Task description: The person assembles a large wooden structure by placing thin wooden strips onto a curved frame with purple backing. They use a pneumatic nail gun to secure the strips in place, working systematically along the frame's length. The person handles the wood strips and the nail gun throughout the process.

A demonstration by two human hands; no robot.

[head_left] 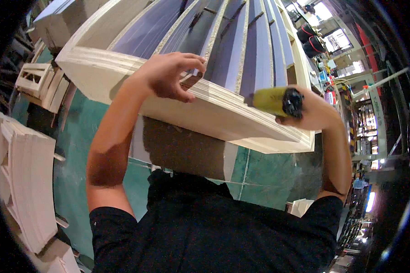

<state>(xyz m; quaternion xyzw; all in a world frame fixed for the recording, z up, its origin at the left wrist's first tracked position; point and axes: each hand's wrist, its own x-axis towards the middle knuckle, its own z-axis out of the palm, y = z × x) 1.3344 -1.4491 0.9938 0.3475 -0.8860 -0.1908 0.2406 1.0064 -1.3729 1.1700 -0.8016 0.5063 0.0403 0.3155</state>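
Note:
My left hand (pixel 166 75) is curled in a C-shape at the near edge of a large pale wooden frame (pixel 209 107). A small brown wooden block (pixel 192 81) sits between its thumb and fingers. My right hand (pixel 316 109) grips a yellow-green power tool (pixel 271 101), smeared by motion. The tool's back end is black, and its narrow dark nose points left, close to the frame's top edge. I cannot tell whether the nose touches the wood. My right fingers are partly hidden behind the tool.
Long slats (pixel 239 59) divide the frame, with purplish-grey panels (pixel 257 50) between them. At the left stand stacked pale wooden frames (pixel 29 177). A brown board (pixel 184 150) lies below the near edge on the green floor (pixel 79 173). Black buckets (pixel 312 45) are at the far right.

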